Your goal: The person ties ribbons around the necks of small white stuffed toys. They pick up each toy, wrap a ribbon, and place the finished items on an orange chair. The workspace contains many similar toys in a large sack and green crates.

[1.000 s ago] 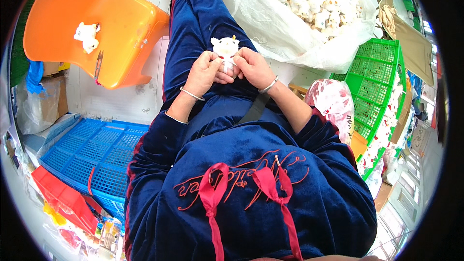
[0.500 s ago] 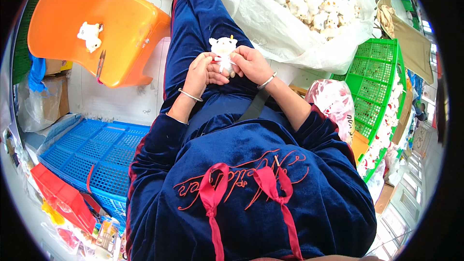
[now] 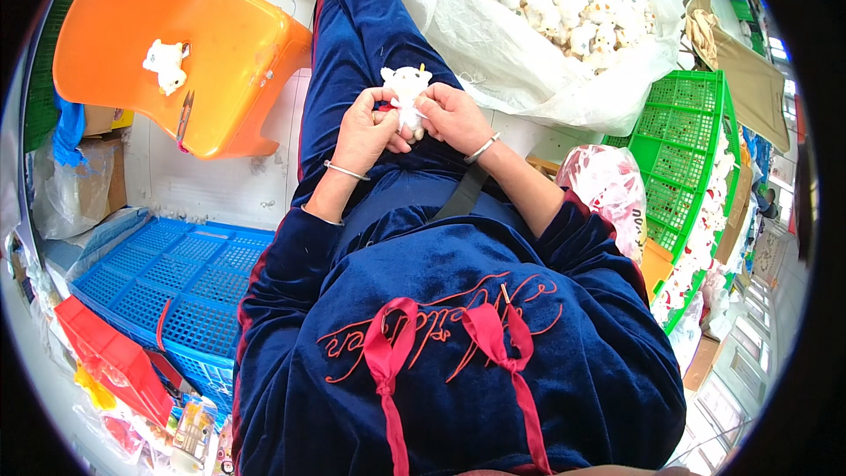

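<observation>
Over my lap, a small white plush toy (image 3: 407, 82) with ears and a thin yellow piece on its head stands upright between both hands. My left hand (image 3: 367, 130) grips its side, fingers curled and pinching at a white ribbon (image 3: 404, 107) on the toy's neck. A bit of red shows by the left fingertips. My right hand (image 3: 456, 120) is closed on the toy's other side, thumb and finger pinched at the ribbon as well. The fingers partly cover the toy's body and the ribbon's ends.
To the left stands an orange plastic chair (image 3: 238, 26) bearing another white plush toy (image 3: 166, 66) and thread snips (image 3: 184, 120). A large clear bag (image 3: 432, 13) of similar toys lies ahead right. Blue crates (image 3: 167, 273), a red bin (image 3: 115, 361) and a green crate (image 3: 674, 154) flank me.
My left hand has turned, its fingers moving in from below the toy to pinch near the neck. The ribbon ends show less than before. My right hand has shifted only slightly.
</observation>
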Available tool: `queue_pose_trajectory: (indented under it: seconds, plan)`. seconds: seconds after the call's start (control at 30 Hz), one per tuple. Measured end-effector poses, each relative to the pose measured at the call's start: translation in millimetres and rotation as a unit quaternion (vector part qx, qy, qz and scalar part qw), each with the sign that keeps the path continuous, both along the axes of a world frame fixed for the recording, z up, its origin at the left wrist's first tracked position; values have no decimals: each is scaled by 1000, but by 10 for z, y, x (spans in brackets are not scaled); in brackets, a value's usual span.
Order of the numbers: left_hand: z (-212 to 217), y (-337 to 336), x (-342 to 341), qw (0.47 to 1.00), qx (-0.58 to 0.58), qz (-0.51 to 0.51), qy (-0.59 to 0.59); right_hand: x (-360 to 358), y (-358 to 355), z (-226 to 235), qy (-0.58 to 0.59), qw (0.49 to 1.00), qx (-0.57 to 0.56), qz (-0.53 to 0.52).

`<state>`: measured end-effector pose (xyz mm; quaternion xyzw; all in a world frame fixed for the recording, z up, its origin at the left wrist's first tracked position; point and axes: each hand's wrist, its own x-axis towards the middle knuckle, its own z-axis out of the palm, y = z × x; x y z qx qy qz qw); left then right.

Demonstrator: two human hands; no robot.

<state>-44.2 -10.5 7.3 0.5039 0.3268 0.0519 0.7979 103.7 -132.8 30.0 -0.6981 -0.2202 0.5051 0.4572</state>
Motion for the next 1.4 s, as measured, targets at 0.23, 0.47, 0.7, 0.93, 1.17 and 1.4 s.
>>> queue_pose_trajectory:
  seconds: [0.23, 0.47, 0.7, 0.93, 1.17, 1.4]
  plan:
    - [220, 155, 11, 963, 233, -111, 78, -18, 18, -38, -18, 1000, 10, 7]
    - [-21, 266, 15, 888, 444, -64, -99, 15, 5, -99, -53, 998, 25, 8]
    - [13, 307, 0, 929, 358, -86, -48, 38, 15, -1, -29, 1000, 8, -6]
    - [89, 343, 29, 902, 408, -114, -85, 38, 46, -31, -153, 986, -46, 49]
    - [-18, 297, 82, 916, 383, -98, -70, 45, 40, -60, -181, 980, -69, 51]
    - [-264, 83, 76, 941, 337, -19, -1, -1, 54, -38, -195, 977, -77, 47]
